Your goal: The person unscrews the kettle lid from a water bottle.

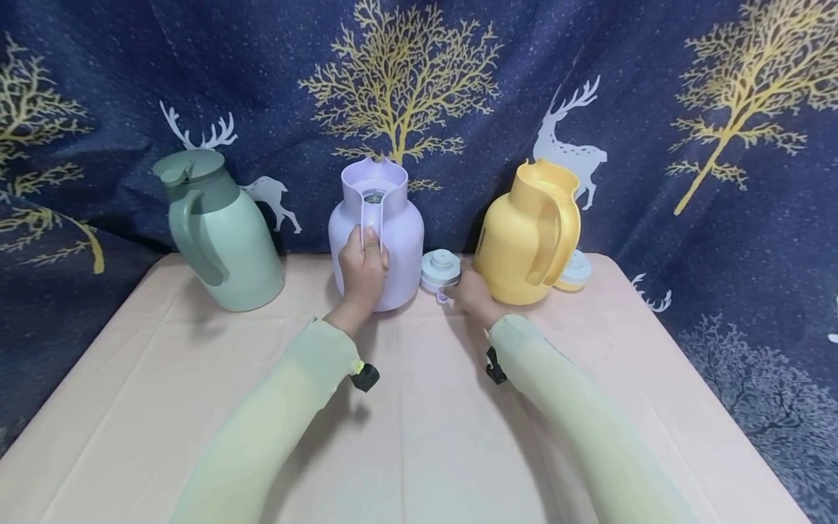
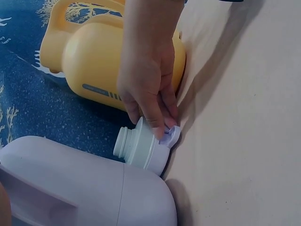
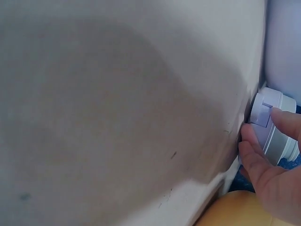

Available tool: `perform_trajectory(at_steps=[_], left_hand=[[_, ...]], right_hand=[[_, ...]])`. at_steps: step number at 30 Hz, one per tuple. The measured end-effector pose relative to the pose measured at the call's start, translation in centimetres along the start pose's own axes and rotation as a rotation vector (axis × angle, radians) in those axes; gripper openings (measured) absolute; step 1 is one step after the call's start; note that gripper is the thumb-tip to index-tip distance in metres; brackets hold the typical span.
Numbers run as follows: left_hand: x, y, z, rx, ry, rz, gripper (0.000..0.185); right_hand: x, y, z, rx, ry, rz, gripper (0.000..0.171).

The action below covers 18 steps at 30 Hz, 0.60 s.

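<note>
Head view: hands [image 1: 362,271] [image 1: 471,294] outstretched, left round lilac handle [image 1: 372,216] (right lower).

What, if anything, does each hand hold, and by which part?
The left hand grips the purple jug by its handle; the right hand pinches the purple-rimmed lid near its tab.

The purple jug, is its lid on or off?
Off. The purple jug is uncovered on top, and the purple-rimmed lid is beside it, held by the right hand.
</note>
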<state>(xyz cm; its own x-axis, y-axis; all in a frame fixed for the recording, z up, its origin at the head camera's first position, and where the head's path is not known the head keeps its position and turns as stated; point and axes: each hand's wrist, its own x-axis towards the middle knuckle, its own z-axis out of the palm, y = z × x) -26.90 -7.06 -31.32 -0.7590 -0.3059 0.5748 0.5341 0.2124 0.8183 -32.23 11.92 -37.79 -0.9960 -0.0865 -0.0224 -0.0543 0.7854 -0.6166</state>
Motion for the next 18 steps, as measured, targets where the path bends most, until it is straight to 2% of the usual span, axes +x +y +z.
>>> perform_trajectory(at_steps=[12,18], left_hand=[[-0.1,-0.1,-0.5,-0.042,-0.025,-0.038,0.032],[-0.1,0.2,-0.8,-0.055,-0.086,-0.074,0.031]], right_hand=[[1.3,0.7,0.4,0.036,-0.068,0.034,0.088],[1.2,1.1,0.2,0.115,-0.106,0.039,0.090]])
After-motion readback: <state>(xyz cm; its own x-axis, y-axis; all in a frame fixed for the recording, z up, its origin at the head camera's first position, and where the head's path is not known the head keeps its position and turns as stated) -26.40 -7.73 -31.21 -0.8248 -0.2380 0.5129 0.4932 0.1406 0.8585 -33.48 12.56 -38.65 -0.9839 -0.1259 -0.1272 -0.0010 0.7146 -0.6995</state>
